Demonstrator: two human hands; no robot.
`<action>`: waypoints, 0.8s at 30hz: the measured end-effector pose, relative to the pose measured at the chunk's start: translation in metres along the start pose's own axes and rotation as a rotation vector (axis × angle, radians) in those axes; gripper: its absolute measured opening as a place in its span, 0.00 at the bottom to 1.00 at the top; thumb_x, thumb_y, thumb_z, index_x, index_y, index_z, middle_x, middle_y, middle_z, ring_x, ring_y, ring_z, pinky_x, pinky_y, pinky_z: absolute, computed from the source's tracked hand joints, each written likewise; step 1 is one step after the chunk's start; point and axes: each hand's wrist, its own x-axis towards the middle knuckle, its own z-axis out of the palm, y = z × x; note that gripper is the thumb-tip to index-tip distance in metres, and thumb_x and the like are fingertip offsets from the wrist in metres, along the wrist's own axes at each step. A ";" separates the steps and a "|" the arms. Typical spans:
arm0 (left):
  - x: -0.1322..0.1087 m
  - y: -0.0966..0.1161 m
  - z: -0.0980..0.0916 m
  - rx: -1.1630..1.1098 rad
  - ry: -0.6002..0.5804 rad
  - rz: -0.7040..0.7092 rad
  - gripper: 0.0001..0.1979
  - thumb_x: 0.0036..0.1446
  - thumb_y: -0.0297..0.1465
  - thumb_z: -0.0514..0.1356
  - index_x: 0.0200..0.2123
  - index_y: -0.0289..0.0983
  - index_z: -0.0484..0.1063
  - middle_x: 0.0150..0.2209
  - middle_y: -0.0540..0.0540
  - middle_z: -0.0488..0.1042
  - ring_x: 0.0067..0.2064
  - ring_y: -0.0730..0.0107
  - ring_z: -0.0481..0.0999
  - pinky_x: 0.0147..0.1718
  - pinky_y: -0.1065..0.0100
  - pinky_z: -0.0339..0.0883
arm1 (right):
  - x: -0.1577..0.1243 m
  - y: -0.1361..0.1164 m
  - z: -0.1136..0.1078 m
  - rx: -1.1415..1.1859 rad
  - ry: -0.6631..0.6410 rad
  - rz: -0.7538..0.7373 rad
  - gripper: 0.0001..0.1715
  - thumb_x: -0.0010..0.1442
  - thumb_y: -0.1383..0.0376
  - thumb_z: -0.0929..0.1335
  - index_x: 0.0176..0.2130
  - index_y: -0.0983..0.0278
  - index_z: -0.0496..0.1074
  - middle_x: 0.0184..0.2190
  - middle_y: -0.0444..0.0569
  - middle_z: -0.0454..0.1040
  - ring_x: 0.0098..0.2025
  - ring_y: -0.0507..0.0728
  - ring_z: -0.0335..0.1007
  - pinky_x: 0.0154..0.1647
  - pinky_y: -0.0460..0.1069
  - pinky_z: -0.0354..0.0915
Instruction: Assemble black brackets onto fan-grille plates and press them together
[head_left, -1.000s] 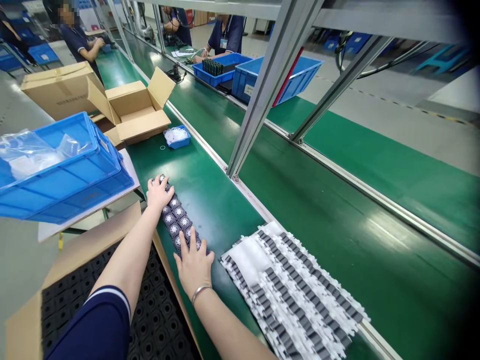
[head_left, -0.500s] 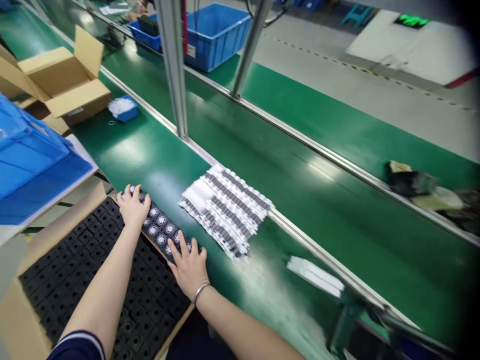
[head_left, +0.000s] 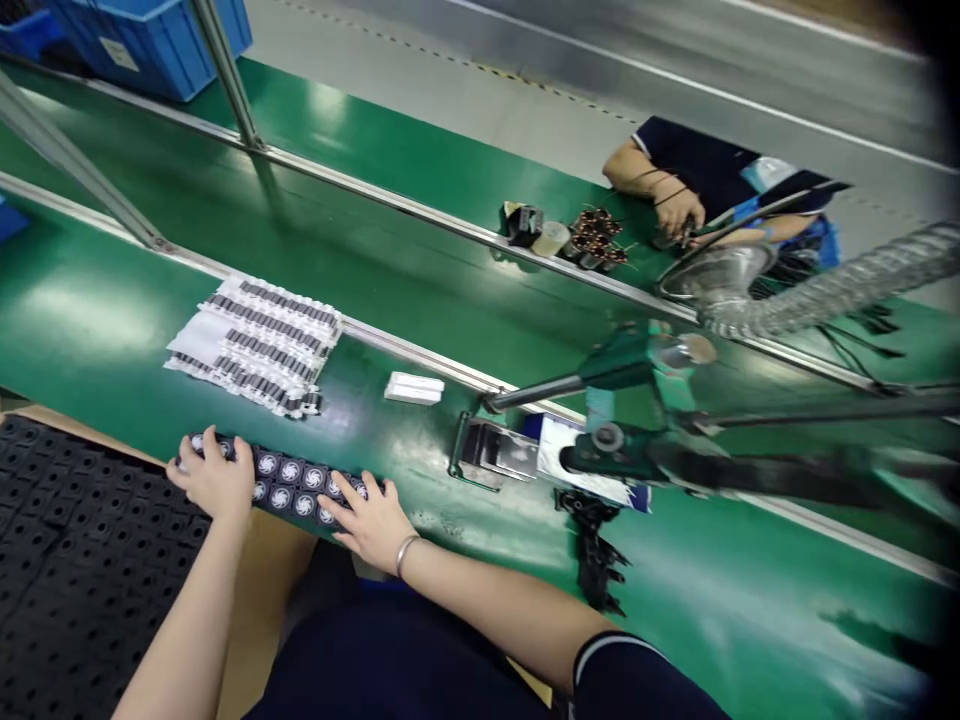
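Note:
A double row of small black fans (head_left: 292,485) with white hub labels lies along the near edge of the green bench (head_left: 97,320). My left hand (head_left: 214,478) rests over the row's left end, fingers curled on the fans. My right hand (head_left: 367,520) lies on the row's right end with its fingers spread flat; a bracelet is on that wrist. Beyond the row lies a sheet of white strips carrying dark parts (head_left: 255,345).
A black foam tray (head_left: 67,560) sits in a cardboard box at lower left. A small white block (head_left: 414,388) and a green press fixture (head_left: 622,440) stand to the right. Across the conveyor another person's hands (head_left: 675,210) work beside copper coils. A blue crate (head_left: 142,40) is far left.
The view has swung to the right, bringing the press fixture and the other worker into sight. Both my hands stay on the ends of the fan row, which now lies more crosswise.

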 end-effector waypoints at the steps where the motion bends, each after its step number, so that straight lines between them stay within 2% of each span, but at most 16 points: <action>1: -0.017 0.011 -0.001 -0.001 -0.005 0.004 0.26 0.60 0.43 0.53 0.59 0.38 0.67 0.64 0.30 0.58 0.62 0.26 0.53 0.50 0.29 0.62 | -0.018 0.009 0.002 -0.006 0.001 0.011 0.37 0.65 0.48 0.63 0.68 0.44 0.46 0.73 0.41 0.38 0.65 0.73 0.49 0.55 0.72 0.59; 7: -0.103 0.076 0.004 0.004 -0.086 0.076 0.27 0.62 0.44 0.52 0.60 0.39 0.66 0.65 0.31 0.56 0.63 0.29 0.52 0.48 0.31 0.65 | -0.113 0.064 0.012 -0.025 0.030 0.101 0.38 0.64 0.51 0.66 0.68 0.45 0.50 0.72 0.44 0.43 0.64 0.75 0.51 0.54 0.72 0.58; 13: -0.155 0.126 0.012 -0.005 -0.221 0.114 0.28 0.64 0.44 0.50 0.63 0.40 0.62 0.68 0.33 0.51 0.65 0.31 0.48 0.49 0.32 0.65 | -0.170 0.112 0.021 -0.126 0.067 0.179 0.36 0.66 0.52 0.64 0.69 0.45 0.48 0.72 0.48 0.44 0.63 0.75 0.53 0.54 0.69 0.58; 16: -0.168 0.136 0.012 -0.004 -0.289 0.098 0.29 0.65 0.44 0.48 0.65 0.40 0.59 0.69 0.33 0.49 0.67 0.30 0.45 0.51 0.32 0.64 | -0.184 0.127 0.028 -0.233 0.111 0.162 0.37 0.66 0.54 0.64 0.68 0.45 0.48 0.71 0.48 0.47 0.62 0.73 0.56 0.52 0.66 0.60; 19: -0.173 0.137 0.009 -0.013 -0.366 0.079 0.29 0.65 0.44 0.49 0.66 0.42 0.58 0.70 0.35 0.48 0.68 0.31 0.44 0.52 0.34 0.64 | -0.193 0.134 0.037 -0.318 0.193 0.121 0.37 0.65 0.58 0.65 0.68 0.46 0.49 0.70 0.49 0.52 0.61 0.73 0.59 0.50 0.64 0.62; 24: -0.171 0.123 -0.004 -0.092 -0.496 0.064 0.30 0.63 0.42 0.53 0.67 0.47 0.56 0.72 0.40 0.47 0.70 0.31 0.41 0.52 0.28 0.60 | -0.196 0.135 0.037 -0.332 0.429 0.046 0.43 0.63 0.59 0.62 0.70 0.46 0.39 0.65 0.52 0.63 0.62 0.74 0.62 0.49 0.68 0.64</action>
